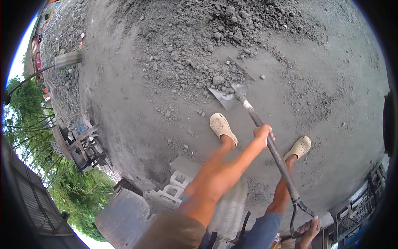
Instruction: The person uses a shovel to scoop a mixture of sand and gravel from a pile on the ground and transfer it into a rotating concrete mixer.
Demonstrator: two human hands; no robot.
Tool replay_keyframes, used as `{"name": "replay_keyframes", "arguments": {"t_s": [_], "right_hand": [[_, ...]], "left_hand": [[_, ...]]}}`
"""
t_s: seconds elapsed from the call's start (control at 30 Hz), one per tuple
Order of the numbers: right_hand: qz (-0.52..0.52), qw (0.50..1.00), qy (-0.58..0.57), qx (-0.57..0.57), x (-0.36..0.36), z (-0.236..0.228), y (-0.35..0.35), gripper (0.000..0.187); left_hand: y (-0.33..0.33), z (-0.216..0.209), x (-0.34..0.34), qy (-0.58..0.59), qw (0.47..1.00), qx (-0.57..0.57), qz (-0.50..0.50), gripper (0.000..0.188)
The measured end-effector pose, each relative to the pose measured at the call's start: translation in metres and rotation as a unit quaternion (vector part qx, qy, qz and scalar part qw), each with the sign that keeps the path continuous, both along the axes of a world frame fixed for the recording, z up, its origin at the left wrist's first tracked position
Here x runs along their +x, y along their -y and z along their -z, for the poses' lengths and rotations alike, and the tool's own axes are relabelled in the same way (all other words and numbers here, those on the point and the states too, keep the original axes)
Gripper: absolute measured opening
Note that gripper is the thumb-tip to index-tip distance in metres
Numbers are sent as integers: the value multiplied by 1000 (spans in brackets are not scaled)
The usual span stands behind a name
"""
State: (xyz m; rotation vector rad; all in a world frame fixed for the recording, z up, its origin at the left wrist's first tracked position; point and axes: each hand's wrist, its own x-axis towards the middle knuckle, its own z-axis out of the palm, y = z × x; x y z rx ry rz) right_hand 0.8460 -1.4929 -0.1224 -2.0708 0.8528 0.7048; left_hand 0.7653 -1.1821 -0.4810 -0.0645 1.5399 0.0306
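Note:
A long-handled shovel (280, 159) slants from the lower right up to the middle of the head view. My left hand (263, 133) is closed round its shaft partway down, the arm stretched across from the lower left. Low on the right, my right hand (310, 230) grips the forked handle at the top end. The metal blade (226, 98) lies low against the ground, pushed into the edge of a grey, crumbly gravel mix (186, 62). Lumps of the mix sit on the blade and hide part of it.
My feet in beige clogs (223, 126) stand on either side of the shaft. Hollow concrete blocks (179, 181) are stacked beside my left leg. A worn grey slab (123, 216) stands farther left, near wooden scrap (85, 145). Metal racks (358, 207) line the lower right.

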Motion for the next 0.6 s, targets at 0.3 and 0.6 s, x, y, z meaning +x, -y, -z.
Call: {"name": "replay_keyframes", "arguments": {"t_s": [0.3,0.6], "right_hand": [[43,973,-22,224,-133,251,-220,32],[-40,958,24,283,-93,147,-149,33]], "left_hand": [[-302,116,-107,-118,962,227,98,3],[-231,-14,-135,-50,972,226,32,8]]}}
